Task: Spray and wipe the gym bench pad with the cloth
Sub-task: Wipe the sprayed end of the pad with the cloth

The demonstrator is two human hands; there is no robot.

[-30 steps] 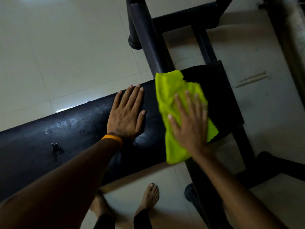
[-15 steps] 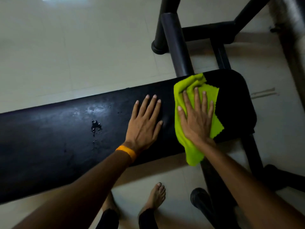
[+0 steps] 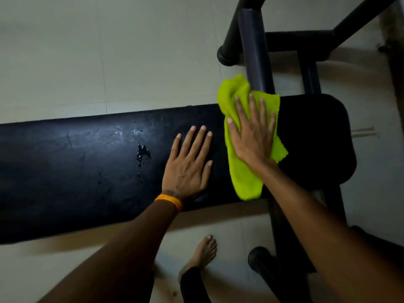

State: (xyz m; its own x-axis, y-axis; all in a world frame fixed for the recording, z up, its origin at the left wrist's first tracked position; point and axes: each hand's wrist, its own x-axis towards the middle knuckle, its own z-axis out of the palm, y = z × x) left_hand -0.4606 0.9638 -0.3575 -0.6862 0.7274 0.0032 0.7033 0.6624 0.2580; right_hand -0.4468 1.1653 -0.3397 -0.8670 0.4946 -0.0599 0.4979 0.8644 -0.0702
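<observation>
R hand (image 3: 253, 138) fingers straight, pressing flat on crumpled lime-green microfibre cloth (image 3: 244, 178), which lies on long black padded gym bench pad (image 3: 76, 162) nr its R end (spray droplets mid-pad). L hand (image 3: 188, 167) flat, fingers released, beside cloth.

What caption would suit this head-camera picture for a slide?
Right hand presses a lime-green cloth on the black bench pad; left hand rests flat beside it.

The left arm (image 3: 113, 248) and right arm (image 3: 317, 215) reach forward, both bare. The left hand (image 3: 188, 162) lies palm down, fingers straight and slightly spread, with an orange band (image 3: 169, 201) on its wrist. The right hand (image 3: 251, 136) lies palm down just beside it, fingers straight. A bare foot (image 3: 205, 250) shows below.
</observation>
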